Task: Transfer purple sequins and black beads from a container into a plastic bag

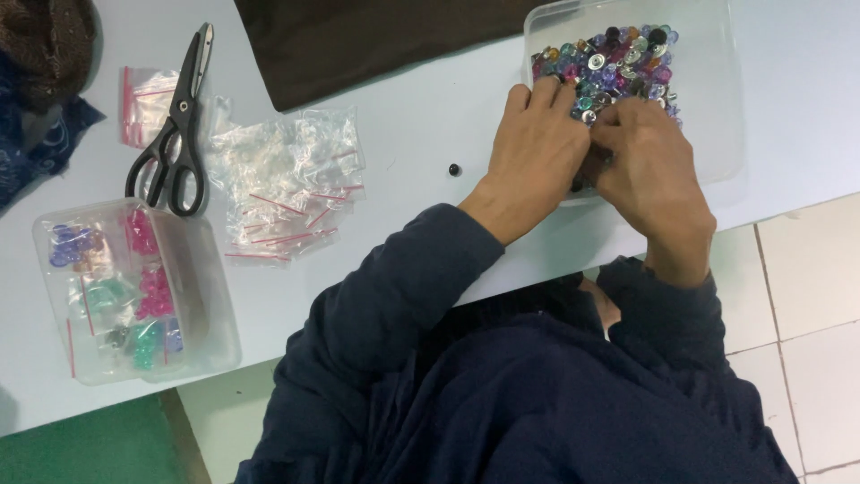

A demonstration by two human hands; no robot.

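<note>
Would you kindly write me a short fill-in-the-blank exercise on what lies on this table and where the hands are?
1. Both the left hand and the right hand reach into a clear box of mixed ____.
2. The black scissors lie with blades ____.
3. Beside the scissors lies a heap of empty ____.
4. The second box holds beads sorted by ____.

Missing words: beads; closed; bags; colour

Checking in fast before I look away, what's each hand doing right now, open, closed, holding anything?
Left hand: fingers curled down into the beads in the clear tub; grip cannot be told.
Right hand: curled at the beads too; grip cannot be told.
</note>
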